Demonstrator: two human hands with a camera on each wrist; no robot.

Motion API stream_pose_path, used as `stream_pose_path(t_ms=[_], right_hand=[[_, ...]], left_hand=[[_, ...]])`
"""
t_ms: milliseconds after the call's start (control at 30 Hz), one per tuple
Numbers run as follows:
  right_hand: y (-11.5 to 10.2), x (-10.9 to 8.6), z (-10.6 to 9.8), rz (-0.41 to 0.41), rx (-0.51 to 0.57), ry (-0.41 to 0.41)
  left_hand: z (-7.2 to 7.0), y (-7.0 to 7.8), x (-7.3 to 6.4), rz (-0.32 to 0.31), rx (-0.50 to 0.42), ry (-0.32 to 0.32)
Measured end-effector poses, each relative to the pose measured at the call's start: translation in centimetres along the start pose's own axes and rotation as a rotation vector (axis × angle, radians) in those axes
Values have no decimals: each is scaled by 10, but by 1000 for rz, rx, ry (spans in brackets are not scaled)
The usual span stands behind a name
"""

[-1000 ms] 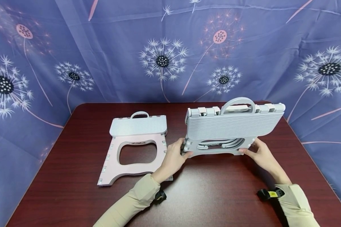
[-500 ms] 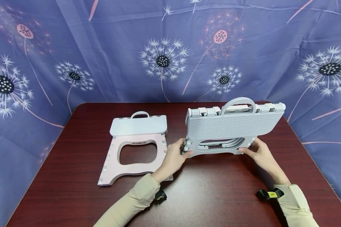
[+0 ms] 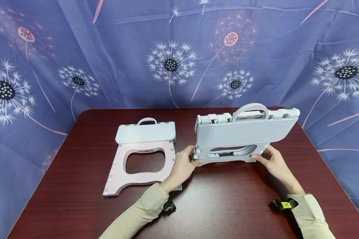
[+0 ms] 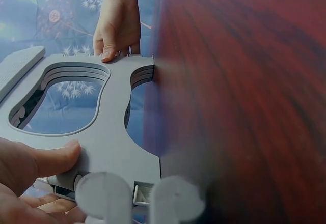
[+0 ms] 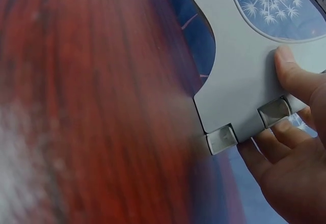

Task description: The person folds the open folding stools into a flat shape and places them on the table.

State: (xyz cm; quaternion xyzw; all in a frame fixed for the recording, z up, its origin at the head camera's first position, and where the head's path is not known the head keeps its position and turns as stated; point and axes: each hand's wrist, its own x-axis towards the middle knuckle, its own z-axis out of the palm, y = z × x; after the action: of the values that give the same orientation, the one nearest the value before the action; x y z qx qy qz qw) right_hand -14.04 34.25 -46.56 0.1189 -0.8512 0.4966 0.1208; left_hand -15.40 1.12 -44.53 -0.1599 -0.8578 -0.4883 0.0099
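A grey folding step stool [image 3: 242, 131], folded flat with its loop handle on top, stands upright on the right part of the table. My left hand [image 3: 183, 166] grips the left leg side of it, thumb on the front face and fingers behind. At the opposite side my right hand [image 3: 273, 164] holds the leg panel the same way; the right wrist view shows the thumb [image 5: 293, 71] pressed on the panel near the hinge blocks. In the left wrist view the grey stool [image 4: 114, 102] shows stacked panels around its oval opening.
A pink and white folding stool [image 3: 143, 164], also folded, lies on the dark red wooden table [image 3: 62, 186] left of my left hand. Behind the table hangs a blue cloth [image 3: 122, 66] with dandelion prints. Black straps are on both wrists.
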Motion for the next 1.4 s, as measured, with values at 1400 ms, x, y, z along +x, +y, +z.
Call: stream_pose_path(t_ms=[1400], right_hand=[[-4,2,5,16,46,33]], left_hand=[[2,-6,4,-72,-209,80]])
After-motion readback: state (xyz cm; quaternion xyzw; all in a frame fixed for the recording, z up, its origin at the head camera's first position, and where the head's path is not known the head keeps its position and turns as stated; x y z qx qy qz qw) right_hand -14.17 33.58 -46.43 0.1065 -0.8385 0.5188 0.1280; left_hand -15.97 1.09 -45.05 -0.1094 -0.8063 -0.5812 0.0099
